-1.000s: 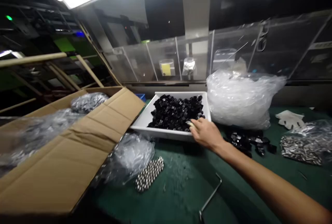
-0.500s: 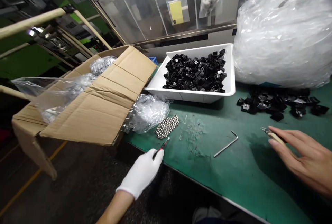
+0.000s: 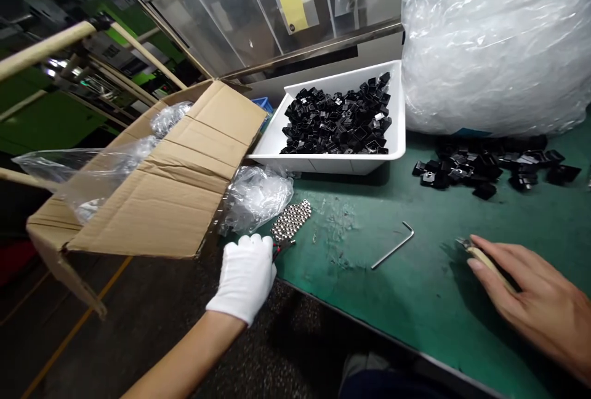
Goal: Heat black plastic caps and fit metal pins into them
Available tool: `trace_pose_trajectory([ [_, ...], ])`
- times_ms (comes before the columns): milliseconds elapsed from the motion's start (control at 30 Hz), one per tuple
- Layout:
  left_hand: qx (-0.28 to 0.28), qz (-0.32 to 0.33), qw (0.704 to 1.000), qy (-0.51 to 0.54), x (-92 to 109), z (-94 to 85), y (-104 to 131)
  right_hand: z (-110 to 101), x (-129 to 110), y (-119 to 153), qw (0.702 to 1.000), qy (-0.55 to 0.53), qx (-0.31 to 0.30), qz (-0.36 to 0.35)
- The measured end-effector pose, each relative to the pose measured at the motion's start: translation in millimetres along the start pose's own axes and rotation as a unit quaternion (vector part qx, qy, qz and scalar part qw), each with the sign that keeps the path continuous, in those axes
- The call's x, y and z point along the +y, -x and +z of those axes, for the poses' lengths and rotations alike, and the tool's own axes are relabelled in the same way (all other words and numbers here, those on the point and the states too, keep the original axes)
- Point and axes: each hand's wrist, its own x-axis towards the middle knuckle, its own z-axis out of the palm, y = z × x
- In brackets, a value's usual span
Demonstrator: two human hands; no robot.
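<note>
My left hand [image 3: 247, 273], in a white glove, is closed around a small tool with a red handle [image 3: 277, 252]. The tool's metal tip lies just below a patch of shiny metal nuts [image 3: 292, 220], packed side by side on the green bench. Bare and at the right, my right hand [image 3: 530, 294] grips a small plier-like tool with a cream handle [image 3: 487, 263], its metal jaws pointing left. Between the hands rests a hex key [image 3: 392, 246]. Loose black plastic parts [image 3: 478, 168] lie beyond my right hand.
A white tray [image 3: 398, 109] holds many black parts at the back. Left of it stands an open cardboard box [image 3: 184, 183] with plastic bags inside. A clear bag [image 3: 258, 196] sits beside the nuts. One large filled plastic bag [image 3: 494, 48] occupies the back right.
My left hand has turned knuckles-up and moved slightly up and left, its tool now nearer the nuts. The right hand keeps its tool. The whole view has shifted a little.
</note>
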Motion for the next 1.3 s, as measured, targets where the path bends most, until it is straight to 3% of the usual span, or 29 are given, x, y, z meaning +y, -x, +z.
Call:
trace_pose_trajectory([
  [67, -0.004, 0.007, 1.0, -0.005, 0, -4.5, -1, 8, -24, -8, 0.999, 0.005, -0.01, -0.045],
  [133, 0.0, 0.016, 1.0, -0.01, -1, -6.3, -2, 22, -62, -23, 0.994, 0.012, -0.043, -0.102],
  [300, 0.023, 0.038, 0.999, -0.028, -4, -8.4, -4, 84, -175, -74, 0.96, 0.016, -0.115, -0.256],
  [433, 0.026, 0.042, 0.999, -0.02, -7, -8.3, -5, 131, -220, -97, 0.941, 0.023, -0.13, -0.31],
  [533, 0.033, 0.043, 0.998, -0.011, -9, -3.5, -7, 145, -225, -98, 0.936, 0.029, -0.139, -0.322],
  [767, 0.033, 0.047, 0.998, 0.0, -11, 9.4, -9, 143, -229, -92, 0.937, 0.046, -0.155, -0.31],
  [1000, 0.069, 0.054, 0.996, -0.026, -14, 10.2, -5, 152, -231, -92, 0.938, 0.066, -0.162, -0.3],
  [1300, 0.06, 0.022, 0.998, 0.022, -18, 23.2, 17, 139, -231, -89, 0.945, 0.075, -0.167, -0.271],
])
